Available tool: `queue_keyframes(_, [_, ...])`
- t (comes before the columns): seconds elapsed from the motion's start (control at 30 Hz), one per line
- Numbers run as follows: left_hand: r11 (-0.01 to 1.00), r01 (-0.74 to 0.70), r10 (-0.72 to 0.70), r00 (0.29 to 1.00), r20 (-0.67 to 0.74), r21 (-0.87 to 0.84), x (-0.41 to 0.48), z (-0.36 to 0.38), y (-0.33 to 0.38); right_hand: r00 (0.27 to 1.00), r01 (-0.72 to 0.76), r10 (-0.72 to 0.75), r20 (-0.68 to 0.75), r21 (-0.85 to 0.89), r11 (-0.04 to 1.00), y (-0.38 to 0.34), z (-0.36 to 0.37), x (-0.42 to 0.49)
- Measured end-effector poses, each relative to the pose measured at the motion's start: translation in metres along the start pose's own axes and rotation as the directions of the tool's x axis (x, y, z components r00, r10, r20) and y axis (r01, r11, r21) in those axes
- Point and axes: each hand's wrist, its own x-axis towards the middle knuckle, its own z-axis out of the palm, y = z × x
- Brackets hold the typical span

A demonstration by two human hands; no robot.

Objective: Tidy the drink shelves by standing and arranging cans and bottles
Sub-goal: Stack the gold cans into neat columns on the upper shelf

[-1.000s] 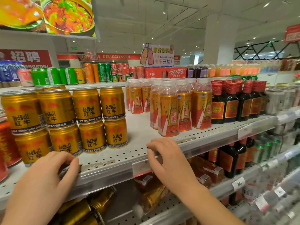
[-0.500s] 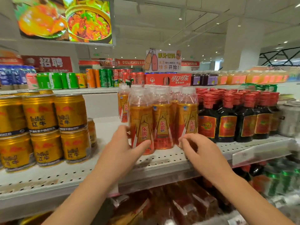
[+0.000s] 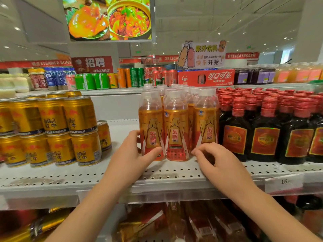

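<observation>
Gripping left bottle at 12 o'clock: my left hand; right hand, curled, seemingly pinches right bottle at 1 o'clock.

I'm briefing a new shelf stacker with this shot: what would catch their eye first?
The cluster of orange Dongpeng bottles standing mid-shelf, with the left hand gripping the front left bottle and the right hand curled at the foot of the front right bottle. Next, the gold Red Bull cans stacked two high on the left, and the dark red-capped bottles packed on the right.
</observation>
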Motion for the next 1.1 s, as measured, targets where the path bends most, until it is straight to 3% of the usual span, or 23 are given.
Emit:
queue_keyframes(0.13, [0.999, -0.027, 0.027, 1.0, -0.014, 0.029, 0.0, 0.002, -0.006, 0.999, 0.05, -0.049, -0.01, 0.061, 0.997, -0.013, 0.004, -0.003])
queue_keyframes(0.27, [0.996, -0.015, 0.023, 0.996, -0.088, 0.082, -0.001, 0.005, -0.01, 0.99, 0.106, -0.114, 0.082, 0.1, 0.989, -0.03, 0.017, 0.005])
queue_keyframes(0.47, [0.995, 0.015, -0.013, 1.0, -0.028, 0.095, 0.003, 0.006, -0.013, 0.999, 0.023, -0.028, 0.044, 0.107, 0.994, -0.029, 0.029, 0.008])
queue_keyframes(0.87, [0.991, -0.037, 0.03, 0.998, 0.057, 0.13, 0.004, 0.008, -0.017, 0.995, -0.068, 0.063, -0.08, -0.059, 0.996, -0.032, 0.039, -0.001])
queue_keyframes(1.0, [0.998, -0.022, 0.017, 0.996, 0.086, 0.065, 0.01, 0.009, -0.019, 0.987, -0.089, 0.076, -0.139, -0.09, 0.992, -0.033, 0.04, -0.004])
queue_keyframes(1.1, [0.993, 0.076, -0.058, 0.982, 0.182, -0.094, 0.017, 0.005, -0.016, 0.986, -0.077, 0.059, -0.158, -0.105, 0.992, -0.035, 0.039, -0.007])
